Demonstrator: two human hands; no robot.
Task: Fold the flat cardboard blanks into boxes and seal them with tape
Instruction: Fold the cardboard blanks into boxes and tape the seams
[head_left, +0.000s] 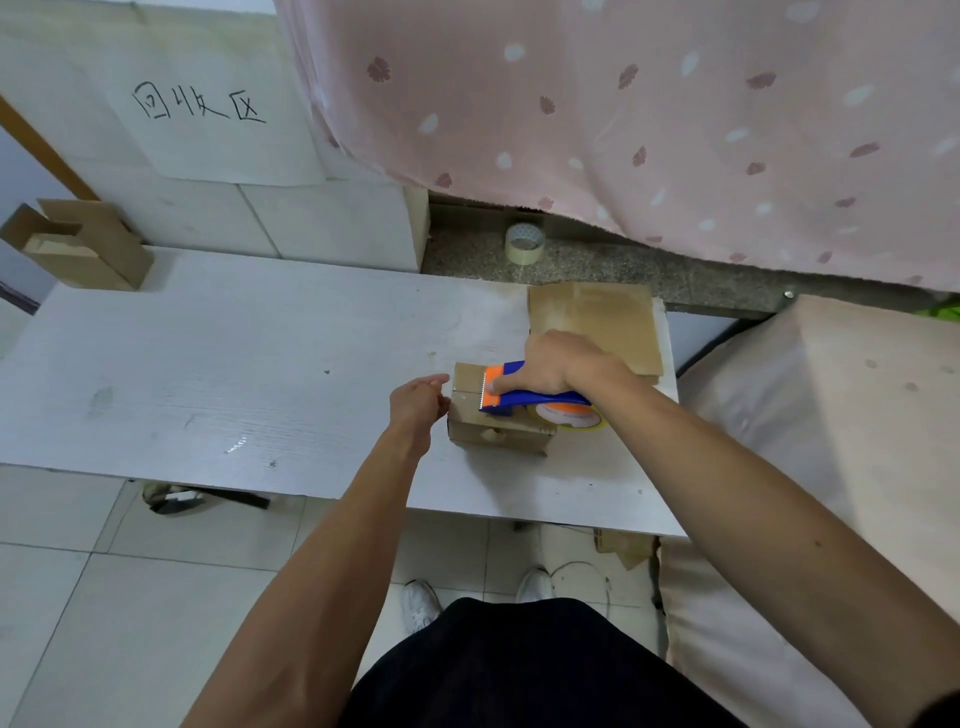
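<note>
Right hand (561, 364) gripping tape dispenser (540, 399) atop box (498, 434) near worktop (260, 364) right edge, left hand (418, 402) touching box's left side, grip unclear

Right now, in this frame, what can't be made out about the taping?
Head view:
- Box top seam: covered by the tape dispenser and the right hand; how far the tape runs is hidden.
- Left hand fingertips at the box's left edge: too small to tell whether they pinch tape.
- Flat cardboard: near edge behind the right hand; sheet count unclear.
- Dark object on the floor: cut off by the table edge.
</note>
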